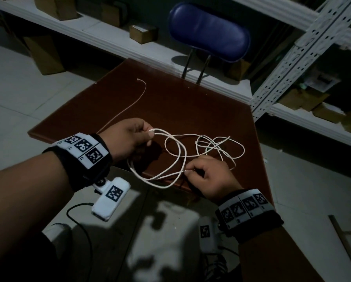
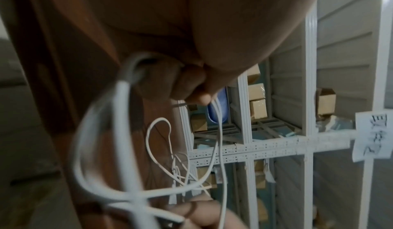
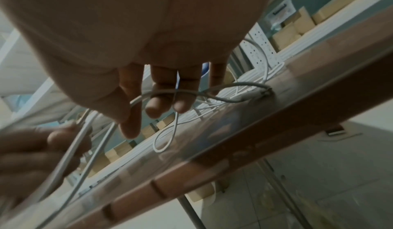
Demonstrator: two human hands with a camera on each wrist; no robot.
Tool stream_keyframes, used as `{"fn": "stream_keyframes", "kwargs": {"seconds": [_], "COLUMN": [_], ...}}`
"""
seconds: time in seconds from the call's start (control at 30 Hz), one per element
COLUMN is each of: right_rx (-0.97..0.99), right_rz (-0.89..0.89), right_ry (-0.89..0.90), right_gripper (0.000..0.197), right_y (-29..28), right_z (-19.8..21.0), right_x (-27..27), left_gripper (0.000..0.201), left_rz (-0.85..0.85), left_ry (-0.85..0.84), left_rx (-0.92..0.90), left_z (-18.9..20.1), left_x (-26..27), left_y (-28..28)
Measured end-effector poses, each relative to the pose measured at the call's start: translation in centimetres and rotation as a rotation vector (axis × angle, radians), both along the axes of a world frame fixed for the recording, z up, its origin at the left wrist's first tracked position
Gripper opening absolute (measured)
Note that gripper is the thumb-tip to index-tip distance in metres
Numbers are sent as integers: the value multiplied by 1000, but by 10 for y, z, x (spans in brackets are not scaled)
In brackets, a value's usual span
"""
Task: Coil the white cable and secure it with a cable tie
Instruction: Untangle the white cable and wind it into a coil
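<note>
A long white cable (image 1: 178,151) lies in loose loops on the dark brown table (image 1: 190,102). My left hand (image 1: 149,135) pinches a few strands near one end, above the table's left part. A large loop hangs from it past the near edge. My right hand (image 1: 188,171) pinches a strand at the near edge, with tangled loops just beyond it. A thin pale cable tie (image 1: 129,102) lies stretched on the table behind my left hand. In the left wrist view the curled fingers (image 2: 191,88) grip the cable (image 2: 220,140). In the right wrist view the cable (image 3: 223,86) runs across my right fingers (image 3: 159,98).
A blue padded chair (image 1: 209,31) stands behind the table's far edge. White metal shelving (image 1: 292,64) holding cardboard boxes (image 1: 143,33) runs along the back and right. Pale floor tiles surround the table, and a black wire trails on the floor at lower left.
</note>
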State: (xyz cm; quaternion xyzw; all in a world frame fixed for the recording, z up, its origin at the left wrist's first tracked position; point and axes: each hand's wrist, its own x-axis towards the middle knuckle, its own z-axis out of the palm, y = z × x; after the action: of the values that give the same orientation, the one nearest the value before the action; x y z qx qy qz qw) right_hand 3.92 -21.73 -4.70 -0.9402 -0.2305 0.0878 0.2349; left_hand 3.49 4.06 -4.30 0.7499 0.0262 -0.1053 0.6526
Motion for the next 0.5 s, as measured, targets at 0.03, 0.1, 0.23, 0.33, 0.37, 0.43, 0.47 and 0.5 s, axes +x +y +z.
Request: {"fn": "stream_keyframes", "kwargs": {"seconds": [0.03, 0.1, 0.23, 0.33, 0.37, 0.43, 0.47, 0.5], "right_rx": [-16, -38, -65, 131, 218, 398, 483, 559], "right_rz": [11, -2, -118, -265, -323, -419, -468, -515], "right_ry": [-13, -65, -123, 22, 97, 209, 240, 281], "right_gripper": [22, 27, 22, 21, 19, 11, 11, 15], "right_y": [0, -1, 0, 6, 9, 16, 19, 22], "right_z": [0, -3, -3, -1, 0, 1, 2, 5], "right_x": [-1, -2, -1, 0, 0, -1, -1, -1], "left_gripper": [24, 26, 30, 33, 34, 34, 34, 33], "left_rz": [16, 51, 106, 186, 208, 235, 242, 245], "left_ry": [18, 46, 16, -9, -18, -42, -52, -59], "left_rx": [-72, -202, -272, -282, -284, -254, -228, -212], "left_z": [-1, -3, -3, -2, -2, -3, -4, -5], "left_x": [0, 1, 3, 4, 5, 6, 6, 5], "left_y": [-1, -3, -6, -10, -11, -12, -12, -12]}}
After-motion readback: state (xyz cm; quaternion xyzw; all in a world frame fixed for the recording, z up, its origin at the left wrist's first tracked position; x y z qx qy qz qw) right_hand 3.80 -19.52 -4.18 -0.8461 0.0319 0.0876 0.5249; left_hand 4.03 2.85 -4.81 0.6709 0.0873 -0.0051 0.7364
